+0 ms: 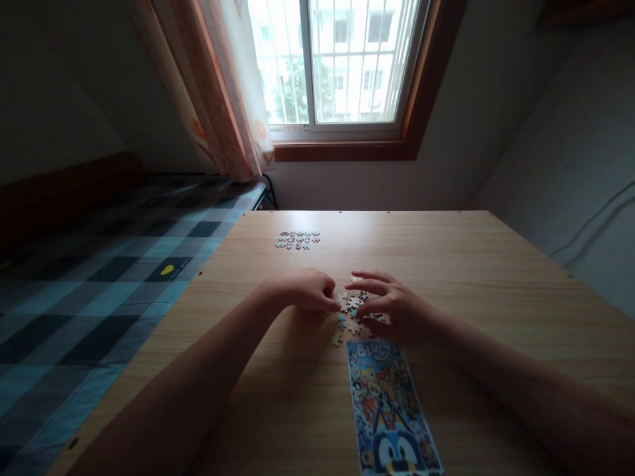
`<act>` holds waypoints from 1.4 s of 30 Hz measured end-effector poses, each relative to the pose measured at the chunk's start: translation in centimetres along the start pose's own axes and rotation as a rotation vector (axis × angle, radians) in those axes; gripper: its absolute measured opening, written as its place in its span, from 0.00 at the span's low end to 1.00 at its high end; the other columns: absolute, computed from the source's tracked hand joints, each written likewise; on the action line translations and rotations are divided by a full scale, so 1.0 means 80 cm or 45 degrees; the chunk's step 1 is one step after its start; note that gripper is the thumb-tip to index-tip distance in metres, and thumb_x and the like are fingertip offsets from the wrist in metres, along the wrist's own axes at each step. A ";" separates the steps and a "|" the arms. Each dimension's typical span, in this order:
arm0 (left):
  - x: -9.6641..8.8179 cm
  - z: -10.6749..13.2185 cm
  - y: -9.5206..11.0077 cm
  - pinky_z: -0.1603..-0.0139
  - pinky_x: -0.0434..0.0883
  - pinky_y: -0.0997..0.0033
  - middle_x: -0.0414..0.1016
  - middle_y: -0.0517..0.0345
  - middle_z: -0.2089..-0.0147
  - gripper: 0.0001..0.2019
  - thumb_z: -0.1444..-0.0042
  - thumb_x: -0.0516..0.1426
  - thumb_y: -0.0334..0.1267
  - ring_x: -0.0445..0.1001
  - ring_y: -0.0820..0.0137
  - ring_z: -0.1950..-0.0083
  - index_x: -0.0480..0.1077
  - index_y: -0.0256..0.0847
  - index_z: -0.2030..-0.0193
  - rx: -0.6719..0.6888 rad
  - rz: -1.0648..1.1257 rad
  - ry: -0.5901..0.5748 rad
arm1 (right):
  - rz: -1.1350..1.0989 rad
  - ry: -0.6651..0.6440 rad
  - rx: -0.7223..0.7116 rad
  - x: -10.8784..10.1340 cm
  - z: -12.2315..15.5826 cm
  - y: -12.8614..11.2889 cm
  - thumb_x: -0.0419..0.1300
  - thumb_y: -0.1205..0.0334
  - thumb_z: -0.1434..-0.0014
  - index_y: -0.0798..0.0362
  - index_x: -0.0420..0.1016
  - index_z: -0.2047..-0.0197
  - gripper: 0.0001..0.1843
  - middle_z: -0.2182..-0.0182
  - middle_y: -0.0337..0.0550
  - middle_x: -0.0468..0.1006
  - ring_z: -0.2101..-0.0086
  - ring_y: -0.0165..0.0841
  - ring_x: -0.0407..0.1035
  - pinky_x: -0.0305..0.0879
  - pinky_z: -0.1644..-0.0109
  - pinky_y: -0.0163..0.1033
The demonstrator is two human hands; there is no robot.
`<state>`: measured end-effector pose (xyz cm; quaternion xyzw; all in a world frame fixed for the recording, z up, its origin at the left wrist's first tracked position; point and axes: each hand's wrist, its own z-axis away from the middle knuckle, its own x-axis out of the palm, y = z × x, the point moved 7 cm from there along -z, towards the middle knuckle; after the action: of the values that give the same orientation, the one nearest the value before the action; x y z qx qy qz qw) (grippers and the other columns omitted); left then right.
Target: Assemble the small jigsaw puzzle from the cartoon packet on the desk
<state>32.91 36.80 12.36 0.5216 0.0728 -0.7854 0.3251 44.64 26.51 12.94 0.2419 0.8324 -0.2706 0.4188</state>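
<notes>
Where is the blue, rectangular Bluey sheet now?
In the head view, the blue, rectangular Bluey sheet lies right of centre at the bottom edge, on the pale wooden table, just below the heaped, multicoloured jigsaw pieces.

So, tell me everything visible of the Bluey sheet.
The Bluey sheet looks like flat printed paper or card: a tall rectangle, titled at the top, with many small colourful characters and a large blue face below. It lies face up on the wood-grain table, its top near the puzzle pieces and the right hand; contact there is unclear.
</notes>
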 end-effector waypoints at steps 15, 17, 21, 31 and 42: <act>0.002 -0.002 -0.002 0.67 0.61 0.70 0.78 0.53 0.65 0.22 0.47 0.57 0.59 0.67 0.71 0.69 0.75 0.40 0.64 0.011 -0.014 -0.004 | 0.002 -0.209 0.054 0.018 0.004 0.004 0.64 0.61 0.42 0.44 0.78 0.55 0.11 0.36 0.40 0.67 0.33 0.45 0.52 0.52 0.32 0.61; 0.001 -0.001 -0.001 0.67 0.61 0.70 0.78 0.54 0.65 0.22 0.47 0.57 0.59 0.67 0.71 0.69 0.75 0.41 0.65 0.007 -0.009 -0.008 | -0.011 -0.184 0.079 0.016 0.004 0.006 0.64 0.61 0.41 0.44 0.79 0.56 0.09 0.37 0.40 0.69 0.33 0.45 0.53 0.53 0.32 0.60; 0.000 0.000 -0.001 0.68 0.61 0.70 0.77 0.55 0.66 0.20 0.47 0.58 0.59 0.67 0.70 0.68 0.75 0.42 0.65 -0.003 0.000 -0.013 | -0.173 -0.135 0.100 0.010 0.004 0.010 0.65 0.62 0.41 0.47 0.79 0.60 0.05 0.39 0.41 0.70 0.33 0.43 0.54 0.57 0.33 0.56; 0.001 -0.006 -0.023 0.69 0.60 0.69 0.74 0.56 0.68 0.26 0.43 0.52 0.64 0.67 0.70 0.69 0.72 0.40 0.66 0.010 0.194 -0.019 | -0.456 0.397 0.457 -0.015 0.017 0.052 0.59 0.66 0.38 0.52 0.75 0.61 0.04 0.61 0.43 0.81 0.58 0.34 0.76 0.73 0.54 0.39; 0.005 -0.010 -0.035 0.70 0.58 0.70 0.70 0.59 0.70 0.19 0.45 0.56 0.57 0.66 0.70 0.69 0.69 0.41 0.68 0.014 0.332 -0.008 | -0.166 0.489 0.753 -0.023 0.039 0.098 0.59 0.59 0.36 0.51 0.78 0.60 0.08 0.68 0.41 0.82 0.70 0.31 0.76 0.71 0.64 0.35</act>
<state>31.77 39.17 11.07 0.5260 -0.0010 -0.7385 0.4219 52.31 29.97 10.95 0.3454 0.7953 -0.4755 0.1484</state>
